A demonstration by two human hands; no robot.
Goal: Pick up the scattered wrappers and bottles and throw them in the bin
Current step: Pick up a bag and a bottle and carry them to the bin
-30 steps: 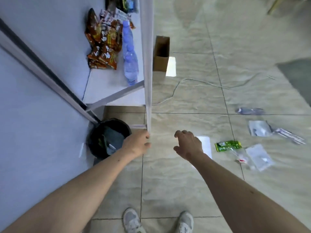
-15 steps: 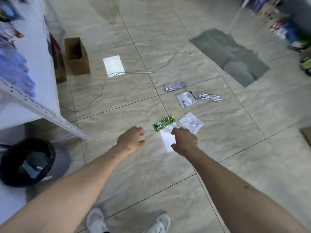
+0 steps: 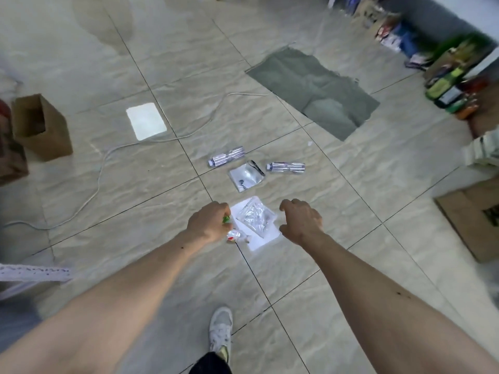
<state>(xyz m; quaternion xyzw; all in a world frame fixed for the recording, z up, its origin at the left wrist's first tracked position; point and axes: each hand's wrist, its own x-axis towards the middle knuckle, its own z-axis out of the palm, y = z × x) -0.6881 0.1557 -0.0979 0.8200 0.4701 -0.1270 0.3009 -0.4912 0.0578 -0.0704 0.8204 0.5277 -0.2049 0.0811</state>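
Note:
My left hand (image 3: pixel 209 225) is low over the tiled floor, its fingers curled on a green wrapper (image 3: pixel 226 219) of which only a tip shows. A small clear wrapper with red print (image 3: pixel 235 236) lies just under that hand. My right hand (image 3: pixel 302 222) hovers open, to the right of a crinkled clear plastic bag (image 3: pixel 256 217). Farther off lie a silver pouch (image 3: pixel 246 176) and two crushed bottles, one to its left (image 3: pixel 226 159) and one to its right (image 3: pixel 286 167). The bin is out of view.
An open cardboard box (image 3: pixel 40 125) stands at the left, with a white cable (image 3: pixel 102 168) snaking across the floor. A grey cloth (image 3: pixel 313 87) lies at the back right. Another carton (image 3: pixel 472 220) and stacked goods (image 3: pixel 453 85) line the right side. A shelf edge (image 3: pixel 32 273) is at the lower left.
I have turned away from the bin and shelf and come close to the litter. My left hand has come onto the green wrapper; my right hand has shifted to the right of the clear bag.

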